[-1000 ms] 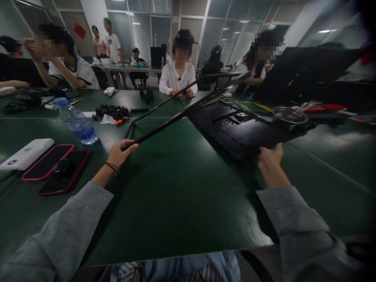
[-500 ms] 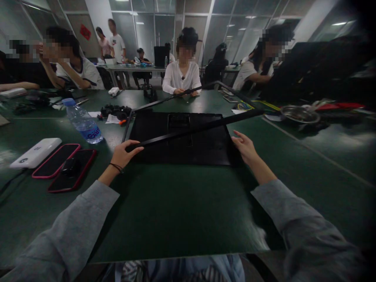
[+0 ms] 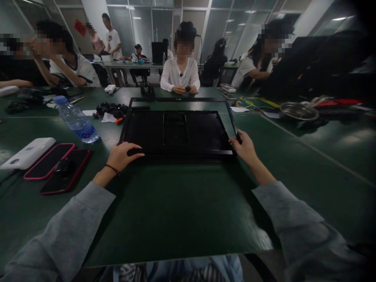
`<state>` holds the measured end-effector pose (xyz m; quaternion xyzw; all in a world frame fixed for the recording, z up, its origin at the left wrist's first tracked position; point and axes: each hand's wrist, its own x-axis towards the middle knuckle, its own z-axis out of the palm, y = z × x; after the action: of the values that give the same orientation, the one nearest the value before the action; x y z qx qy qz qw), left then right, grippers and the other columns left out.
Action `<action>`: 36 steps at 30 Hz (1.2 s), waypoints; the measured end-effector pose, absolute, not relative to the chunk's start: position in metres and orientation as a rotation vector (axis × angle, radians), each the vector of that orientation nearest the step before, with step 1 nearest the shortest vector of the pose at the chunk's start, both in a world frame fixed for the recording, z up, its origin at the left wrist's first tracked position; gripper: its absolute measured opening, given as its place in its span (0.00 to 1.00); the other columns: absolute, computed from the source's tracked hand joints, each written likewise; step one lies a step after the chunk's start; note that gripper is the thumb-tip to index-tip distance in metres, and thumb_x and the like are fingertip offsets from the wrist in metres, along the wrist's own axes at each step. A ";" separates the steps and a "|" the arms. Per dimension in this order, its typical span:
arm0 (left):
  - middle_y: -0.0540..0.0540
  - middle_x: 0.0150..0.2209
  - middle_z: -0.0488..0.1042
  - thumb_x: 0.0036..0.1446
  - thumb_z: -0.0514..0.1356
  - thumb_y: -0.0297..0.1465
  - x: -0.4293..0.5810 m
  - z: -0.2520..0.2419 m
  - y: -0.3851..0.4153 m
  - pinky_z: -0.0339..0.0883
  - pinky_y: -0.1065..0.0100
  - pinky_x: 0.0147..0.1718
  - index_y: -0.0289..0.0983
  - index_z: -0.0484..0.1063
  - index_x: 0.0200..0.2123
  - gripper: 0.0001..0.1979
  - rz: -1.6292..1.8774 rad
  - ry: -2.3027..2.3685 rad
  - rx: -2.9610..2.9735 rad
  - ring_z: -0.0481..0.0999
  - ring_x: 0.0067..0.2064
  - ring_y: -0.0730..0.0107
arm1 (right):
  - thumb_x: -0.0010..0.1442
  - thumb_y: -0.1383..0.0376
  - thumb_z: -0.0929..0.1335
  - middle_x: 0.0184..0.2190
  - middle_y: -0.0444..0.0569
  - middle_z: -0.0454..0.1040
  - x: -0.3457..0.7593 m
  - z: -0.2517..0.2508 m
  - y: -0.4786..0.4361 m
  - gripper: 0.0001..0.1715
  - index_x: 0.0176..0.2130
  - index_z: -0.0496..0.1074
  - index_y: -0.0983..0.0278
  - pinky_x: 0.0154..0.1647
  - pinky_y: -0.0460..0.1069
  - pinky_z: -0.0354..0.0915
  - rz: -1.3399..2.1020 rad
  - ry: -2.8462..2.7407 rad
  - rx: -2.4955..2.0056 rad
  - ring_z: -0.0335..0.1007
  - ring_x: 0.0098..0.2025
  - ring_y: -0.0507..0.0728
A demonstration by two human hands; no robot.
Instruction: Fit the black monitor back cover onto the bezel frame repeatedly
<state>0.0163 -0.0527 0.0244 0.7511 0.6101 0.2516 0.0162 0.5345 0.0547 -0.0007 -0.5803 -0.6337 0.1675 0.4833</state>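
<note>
A thin black monitor bezel [image 3: 158,100], an open rectangular frame, is held tilted over a black monitor back cover [image 3: 204,127] that lies on the green table. The cover has a recessed panel in its middle. My left hand [image 3: 122,158] is closed round the bezel's near left corner, thumb and forefinger on either side of its near bar. At the near right corner, my right hand [image 3: 244,147] grips the bezel's right side between thumb and fingers. Through the frame's opening the cover shows, along with a strip of table behind it.
To the left are a water bottle [image 3: 78,121], a white power bank [image 3: 28,152] and two red-edged phones [image 3: 66,176], one with a small black object on it. Black parts [image 3: 110,109] lie behind. A metal bowl [image 3: 299,111] is at right. A person in white [image 3: 180,74] sits opposite.
The bezel has turned from a slanted angle to nearly line up with the back cover and has come lower. My right hand has taken hold of its right side.
</note>
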 end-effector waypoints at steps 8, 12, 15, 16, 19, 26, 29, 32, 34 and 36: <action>0.47 0.44 0.83 0.55 0.66 0.52 0.009 0.022 -0.050 0.42 0.38 0.66 0.46 0.80 0.41 0.18 0.579 1.858 2.323 0.79 0.51 0.53 | 0.62 0.59 0.64 0.51 0.61 0.73 0.525 0.001 0.046 0.27 0.59 0.68 0.60 0.65 0.70 0.61 0.054 -1.656 -1.481 0.66 0.60 0.71; 0.47 0.46 0.83 0.54 0.66 0.53 0.003 0.023 -0.049 0.40 0.37 0.66 0.46 0.80 0.40 0.19 0.519 1.821 2.340 0.78 0.52 0.53 | 0.60 0.60 0.64 0.52 0.64 0.70 0.525 -0.012 0.045 0.28 0.58 0.69 0.64 0.65 0.70 0.61 0.065 -1.650 -1.527 0.66 0.59 0.71; 0.47 0.46 0.82 0.53 0.65 0.55 -0.002 0.023 -0.048 0.42 0.37 0.65 0.46 0.81 0.40 0.22 0.488 1.812 2.336 0.77 0.53 0.52 | 0.60 0.60 0.64 0.51 0.65 0.70 0.526 -0.021 0.045 0.28 0.58 0.70 0.66 0.65 0.70 0.61 0.069 -1.641 -1.546 0.67 0.58 0.71; 0.47 0.46 0.83 0.53 0.65 0.56 -0.002 0.023 -0.048 0.42 0.37 0.65 0.46 0.81 0.40 0.22 0.480 1.805 2.336 0.77 0.53 0.52 | 0.60 0.60 0.64 0.51 0.65 0.70 0.526 -0.023 0.045 0.28 0.57 0.70 0.67 0.65 0.70 0.61 0.067 -1.636 -1.549 0.67 0.58 0.71; 0.48 0.45 0.83 0.55 0.63 0.57 -0.001 0.025 -0.049 0.45 0.39 0.65 0.46 0.81 0.38 0.22 0.491 1.787 2.338 0.77 0.51 0.54 | 0.59 0.60 0.65 0.50 0.65 0.71 0.527 -0.027 0.046 0.28 0.57 0.71 0.67 0.65 0.69 0.62 0.067 -1.632 -1.547 0.69 0.57 0.71; 0.42 0.52 0.78 0.65 0.56 0.48 -0.001 0.029 -0.047 0.65 0.54 0.56 0.42 0.79 0.46 0.19 0.924 2.116 2.277 0.75 0.55 0.55 | 0.59 0.61 0.65 0.53 0.65 0.75 0.529 -0.029 0.046 0.29 0.58 0.71 0.67 0.63 0.68 0.64 0.147 -1.642 -1.566 0.72 0.58 0.71; 0.38 0.55 0.76 0.63 0.56 0.48 -0.007 0.025 -0.045 0.70 0.56 0.51 0.39 0.74 0.56 0.25 0.967 2.433 2.000 0.78 0.52 0.55 | 0.59 0.60 0.65 0.53 0.62 0.77 0.530 -0.031 0.048 0.28 0.58 0.71 0.65 0.62 0.67 0.66 0.194 -1.618 -1.548 0.74 0.56 0.70; 0.38 0.55 0.78 0.62 0.57 0.51 -0.015 0.019 -0.042 0.72 0.56 0.49 0.39 0.72 0.60 0.30 0.731 2.500 1.803 0.79 0.51 0.53 | 0.58 0.59 0.67 0.52 0.60 0.78 0.533 -0.036 0.051 0.28 0.57 0.71 0.63 0.61 0.67 0.67 0.232 -1.596 -1.530 0.75 0.55 0.69; 0.40 0.53 0.80 0.62 0.56 0.52 -0.019 0.016 -0.040 0.72 0.55 0.50 0.41 0.72 0.60 0.30 0.589 2.486 1.730 0.80 0.52 0.50 | 0.58 0.59 0.67 0.51 0.60 0.78 0.534 -0.038 0.053 0.28 0.57 0.71 0.63 0.61 0.67 0.68 0.259 -1.579 -1.532 0.75 0.55 0.69; 0.40 0.52 0.80 0.63 0.54 0.51 -0.020 0.014 -0.038 0.72 0.53 0.50 0.42 0.71 0.61 0.30 0.536 2.480 1.706 0.79 0.53 0.48 | 0.58 0.59 0.67 0.51 0.61 0.78 0.535 -0.039 0.056 0.29 0.57 0.70 0.63 0.60 0.68 0.68 0.270 -1.565 -1.538 0.75 0.55 0.70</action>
<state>-0.0203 -0.0378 0.0137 0.5575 0.8104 0.1750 0.0420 0.5350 0.0556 -0.0393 -0.6216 -0.6325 0.1093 0.4490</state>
